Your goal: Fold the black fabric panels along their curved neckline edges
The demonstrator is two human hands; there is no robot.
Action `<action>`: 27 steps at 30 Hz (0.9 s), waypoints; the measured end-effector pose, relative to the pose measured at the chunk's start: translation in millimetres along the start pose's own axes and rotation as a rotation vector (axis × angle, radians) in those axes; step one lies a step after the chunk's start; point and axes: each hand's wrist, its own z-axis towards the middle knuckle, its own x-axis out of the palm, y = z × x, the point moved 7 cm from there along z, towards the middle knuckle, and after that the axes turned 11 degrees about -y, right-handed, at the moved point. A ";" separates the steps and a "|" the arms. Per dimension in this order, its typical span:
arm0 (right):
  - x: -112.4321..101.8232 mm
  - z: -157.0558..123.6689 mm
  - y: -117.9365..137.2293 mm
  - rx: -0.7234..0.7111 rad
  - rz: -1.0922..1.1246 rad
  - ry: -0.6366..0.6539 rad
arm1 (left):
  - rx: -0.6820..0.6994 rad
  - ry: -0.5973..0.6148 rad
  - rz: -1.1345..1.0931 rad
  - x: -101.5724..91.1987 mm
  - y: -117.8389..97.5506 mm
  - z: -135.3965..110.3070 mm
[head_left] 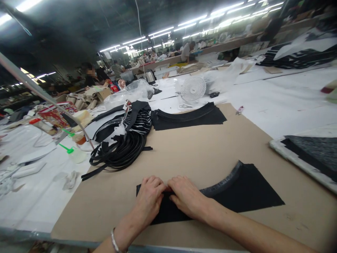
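A black fabric piece (252, 189) with a curved upper edge lies flat on a brown cardboard sheet in front of me. Along that curve runs a shiny dark grey strip (223, 183). My left hand (151, 191) has its fingers closed on the edge near the piece's left end. Close beside it, almost touching, my right hand (184, 195) pinches the same edge with bent fingers. Both hands cover part of the strip. Farther back on the cardboard lies a stack of similar curved black pieces (189, 117).
Coiled black strips (119, 151) lie left of the hands on the cardboard sheet (110, 203). Green-tipped bottles (75, 154) stand farther left. A white fan (193, 89) is at the back. At right is a board (302, 160) with dark fabric. Other people work in the distance.
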 end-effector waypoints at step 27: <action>4.3 -7.6 -9.1 -0.115 0.149 -0.046 | -0.044 0.117 -0.129 2.8 5.5 6.9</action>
